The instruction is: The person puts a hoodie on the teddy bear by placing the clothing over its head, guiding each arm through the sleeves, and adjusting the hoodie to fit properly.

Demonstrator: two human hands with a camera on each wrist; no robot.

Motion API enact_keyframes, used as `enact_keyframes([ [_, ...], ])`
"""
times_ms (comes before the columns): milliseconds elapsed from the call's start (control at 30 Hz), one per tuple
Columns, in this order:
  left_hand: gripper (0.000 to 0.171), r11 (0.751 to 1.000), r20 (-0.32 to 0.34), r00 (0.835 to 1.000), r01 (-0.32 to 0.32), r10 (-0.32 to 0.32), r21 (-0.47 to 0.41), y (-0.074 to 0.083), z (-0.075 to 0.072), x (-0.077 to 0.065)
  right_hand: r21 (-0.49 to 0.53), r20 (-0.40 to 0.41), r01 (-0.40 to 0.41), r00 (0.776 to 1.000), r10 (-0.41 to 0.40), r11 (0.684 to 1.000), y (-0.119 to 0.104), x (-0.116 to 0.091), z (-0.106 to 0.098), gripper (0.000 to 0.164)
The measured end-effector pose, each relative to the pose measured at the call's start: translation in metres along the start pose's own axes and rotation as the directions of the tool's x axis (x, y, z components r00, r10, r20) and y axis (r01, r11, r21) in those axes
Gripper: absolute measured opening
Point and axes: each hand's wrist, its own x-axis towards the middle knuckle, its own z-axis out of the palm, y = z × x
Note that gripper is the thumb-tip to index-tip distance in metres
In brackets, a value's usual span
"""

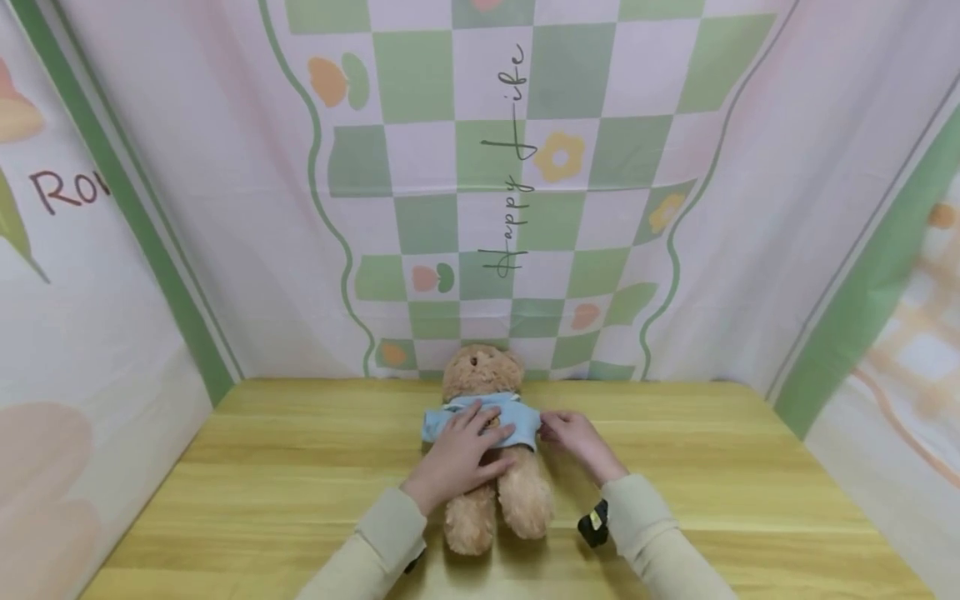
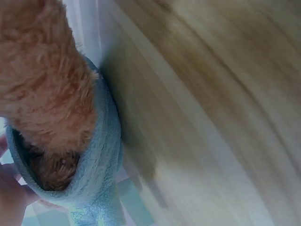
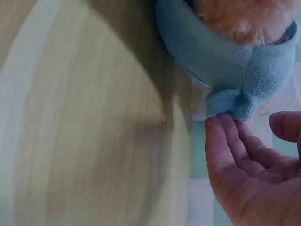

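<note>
A light brown teddy bear [image 1: 525,496] in a blue shirt [image 1: 514,410] lies on its back on the wooden table, head toward the back wall. Across its belly rests my left hand [image 1: 459,458], fingers spread over the shirt front. In the left wrist view the shirt's hem [image 2: 96,165] gapes around the fur, with part of my left hand at the lower left edge. My right hand [image 1: 576,437] is beside the bear's sleeve on the right. Its fingertips [image 3: 214,127] touch the sleeve end [image 3: 230,103], while the thumb stands apart from them.
The wooden table [image 1: 300,467] extends on both sides of the bear. Behind it hangs a checked green and white cloth [image 1: 491,225] with lettering, and printed cloth covers the sides. A black device [image 1: 594,525] sits at my right wrist.
</note>
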Motion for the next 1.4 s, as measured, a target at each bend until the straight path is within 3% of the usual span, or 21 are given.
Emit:
enact_keyframes([
  [167, 0.051, 1.000, 0.004, 1.000, 0.004, -0.004, 0.017, 0.003, 0.002, -0.002, 0.090, 0.052, -0.032, 0.998, 0.028, 0.995, 0.001, 0.000, -0.002, 0.052],
  [300, 0.052, 0.995, -0.006, 1.000, -0.009, 0.010, 0.102, 0.007, 0.004, -0.002, 0.094, 0.024, -0.014, 1.000, 0.012, 0.995, 0.001, 0.002, -0.002, 0.041],
  [367, 0.052, 0.989, -0.014, 1.000, -0.008, 0.010, 0.149, 0.010, 0.006, -0.001, 0.055, -0.027, 0.020, 0.999, -0.019, 0.998, -0.001, 0.002, -0.002, 0.032],
  [467, 0.052, 0.979, -0.037, 0.999, 0.003, 0.004, 0.204, 0.014, 0.009, 0.001, -0.083, -0.118, 0.090, 0.988, -0.100, 0.992, -0.003, 0.002, 0.000, 0.022],
  [567, 0.052, 0.967, -0.054, 0.998, 0.024, -0.011, 0.253, 0.019, 0.012, 0.004, -0.199, -0.184, 0.145, 0.966, -0.182, 0.969, -0.007, 0.002, 0.002, 0.019],
  [667, 0.053, 0.960, -0.047, 0.998, 0.048, -0.036, 0.276, 0.023, 0.012, 0.006, -0.231, -0.212, 0.159, 0.955, -0.210, 0.960, -0.011, 0.001, 0.004, 0.020],
  [800, 0.054, 0.962, -0.016, 0.997, 0.080, -0.078, 0.260, 0.028, 0.009, 0.008, -0.244, -0.198, 0.181, 0.952, -0.232, 0.953, -0.012, 0.000, 0.003, 0.025],
  [900, 0.054, 0.964, -0.005, 0.995, 0.097, -0.098, 0.248, 0.029, 0.006, 0.009, -0.272, -0.136, 0.212, 0.957, -0.256, 0.939, -0.012, -0.001, 0.000, 0.030],
  [1000, 0.053, 0.966, -0.019, 0.995, 0.103, -0.102, 0.238, 0.029, 0.004, 0.010, -0.329, -0.061, 0.271, 0.950, -0.307, 0.905, -0.012, -0.002, -0.002, 0.032],
  [1133, 0.043, 0.964, -0.064, 0.995, 0.089, -0.075, 0.251, 0.028, 0.002, 0.013, -0.387, -0.009, 0.350, 0.924, -0.383, 0.853, -0.011, -0.003, -0.004, 0.031],
  [1267, 0.030, 0.971, -0.127, 0.989, 0.102, -0.076, 0.215, 0.027, 0.002, 0.018, -0.341, -0.026, 0.339, 0.929, -0.369, 0.877, -0.011, -0.002, -0.004, 0.028],
  [1333, 0.030, 0.979, -0.136, 0.986, 0.121, -0.099, 0.166, 0.027, 0.001, 0.019, -0.324, -0.037, 0.314, 0.938, -0.343, 0.892, -0.013, -0.001, -0.002, 0.025],
  [1400, 0.035, 0.975, -0.141, 0.985, 0.121, -0.096, 0.188, 0.027, 0.000, 0.019, -0.301, -0.047, 0.282, 0.950, -0.309, 0.911, -0.015, 0.000, -0.001, 0.019],
])
